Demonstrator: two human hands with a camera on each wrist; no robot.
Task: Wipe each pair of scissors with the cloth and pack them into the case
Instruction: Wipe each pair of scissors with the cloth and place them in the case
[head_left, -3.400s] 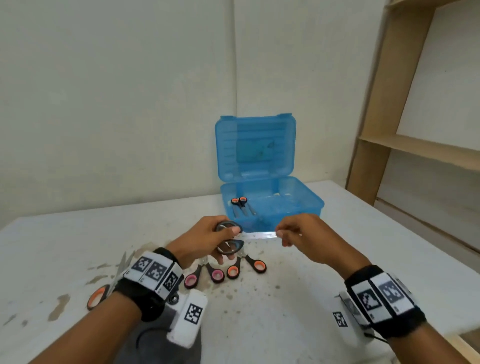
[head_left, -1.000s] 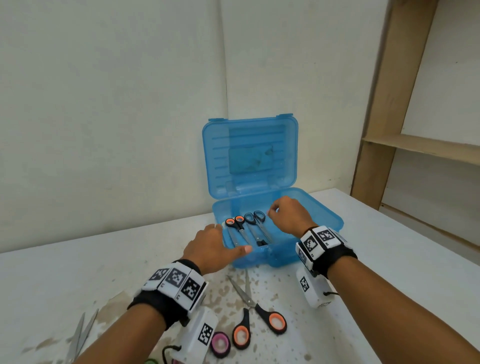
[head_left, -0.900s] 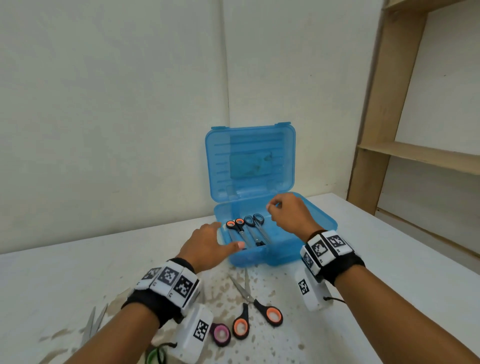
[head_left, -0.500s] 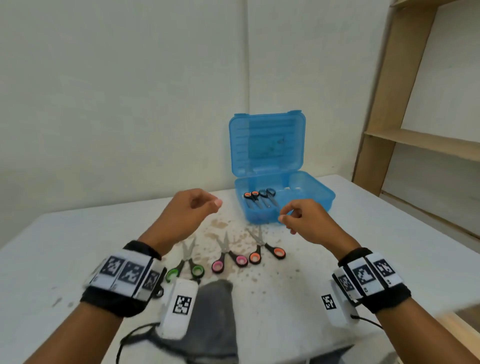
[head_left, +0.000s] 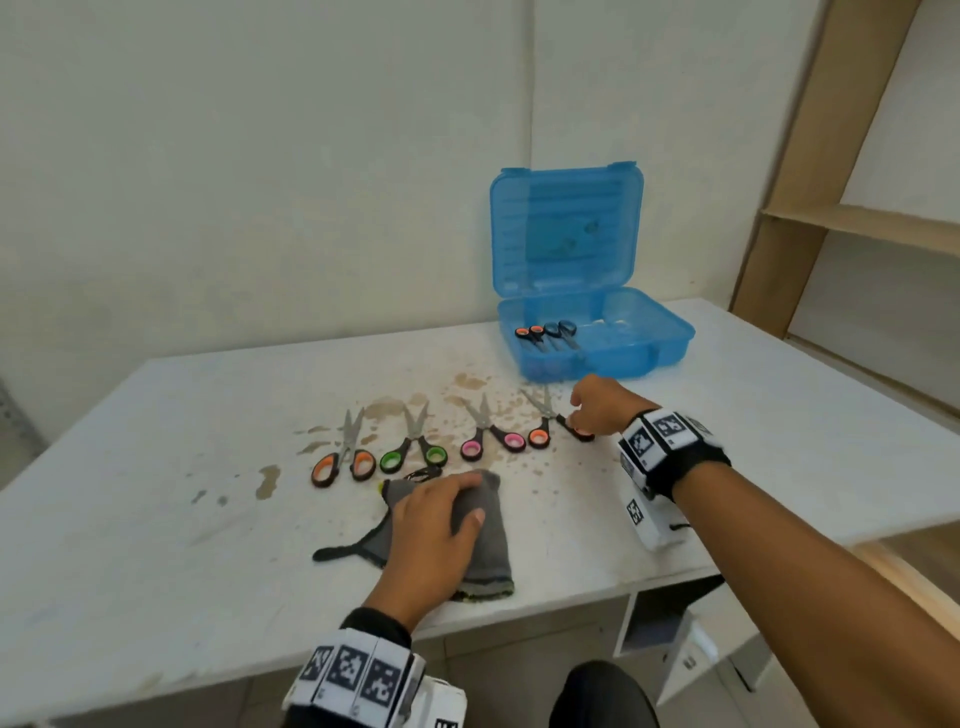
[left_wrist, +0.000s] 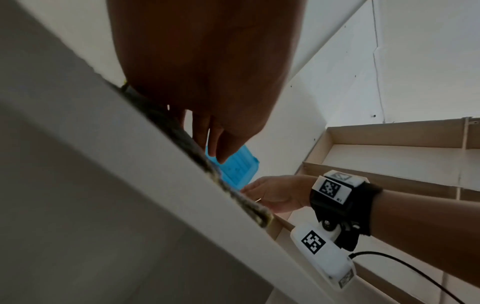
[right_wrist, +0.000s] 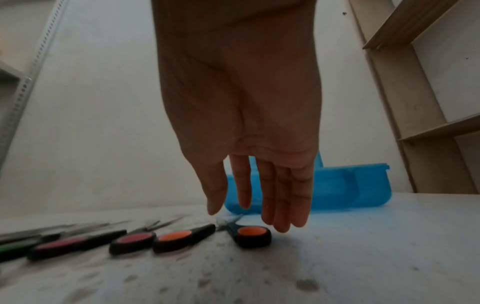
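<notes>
From my head camera my left hand (head_left: 434, 525) lies flat on the grey cloth (head_left: 480, 535), fingers relaxed and spread over it, near the front edge of the worktop (head_left: 156, 545). My left wrist camera, looking up from below that edge, shows only the cloth's hem along the lip and my fingertips (left_wrist: 215, 148) resting on it.

My right hand (head_left: 602, 405) reaches forward to the rightmost pair of orange-handled scissors (head_left: 543, 426). The head view hides one handle loop under my knuckles; my right wrist camera shows that loop (right_wrist: 250, 233) lying on the worktop with my straight, close-set fingers (right_wrist: 283, 195) just above it, holding nothing. I cannot tell whether they touch it.

To the left of my right hand lie the pink-handled scissors (head_left: 491, 434), the green-handled scissors (head_left: 413, 447) and another orange pair (head_left: 343, 452), in a row just beyond my left hand, blades pointing away from me.

The blue case (head_left: 597, 343) stands open beyond my right hand, lid upright, with two pairs in its left compartment (head_left: 545, 335). Bare worktop stretches to the right of my right wrist.
</notes>
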